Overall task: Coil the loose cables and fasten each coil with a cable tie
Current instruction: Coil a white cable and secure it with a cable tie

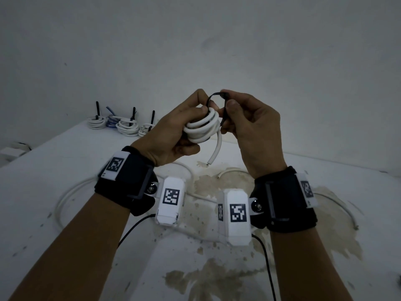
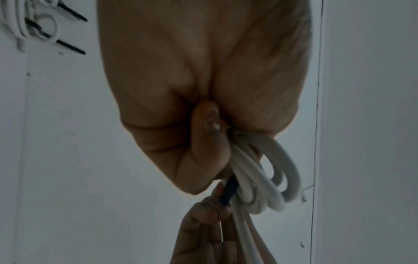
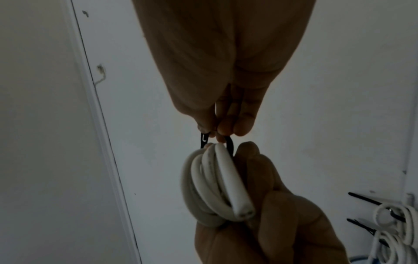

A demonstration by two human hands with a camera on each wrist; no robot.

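Note:
My left hand grips a small coil of white cable held up above the table; one cut end hangs down from it. A black cable tie loops over the top of the coil. My right hand pinches the tie's two ends between thumb and fingertips, just right of the coil. In the right wrist view the black tie shows at my fingertips above the white coil. In the left wrist view the coil sits under my curled fingers, with the tie beside it.
Several tied coils with black tie tails sticking up stand at the table's far left. Loose white cables lie on the white, stained table under my wrists and to the right. A wall rises behind.

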